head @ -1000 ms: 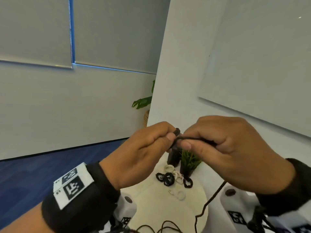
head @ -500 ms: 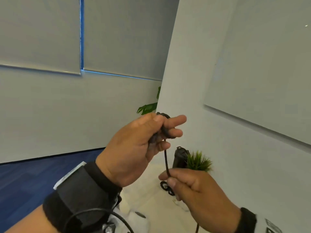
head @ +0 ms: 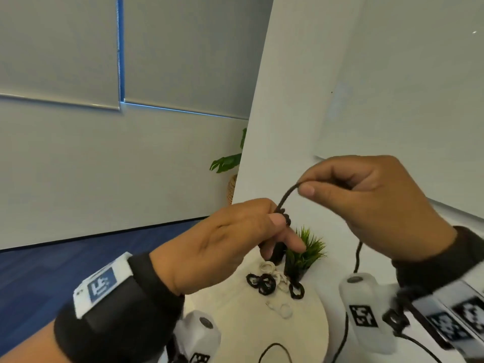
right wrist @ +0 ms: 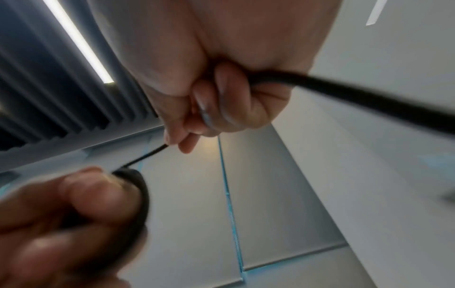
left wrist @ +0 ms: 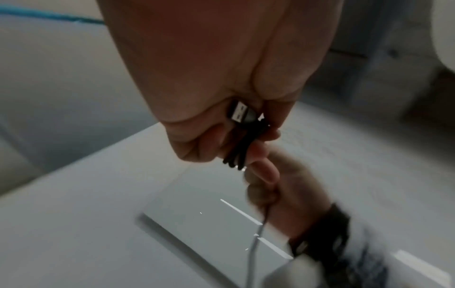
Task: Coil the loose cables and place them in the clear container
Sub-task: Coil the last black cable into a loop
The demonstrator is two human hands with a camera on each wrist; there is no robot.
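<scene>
Coiling the thin black USB cable (head: 286, 196) midway, the left hand (head: 227, 247) grips finished loops while the right hand (head: 366, 203), at two o'clock, pinches the slack, which looks due another wrap.

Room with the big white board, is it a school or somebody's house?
Probably neither: it looks like an office or meeting room. A large whiteboard hangs on the wall, grey roller blinds cover the windows, and the floor is blue carpet.
</scene>
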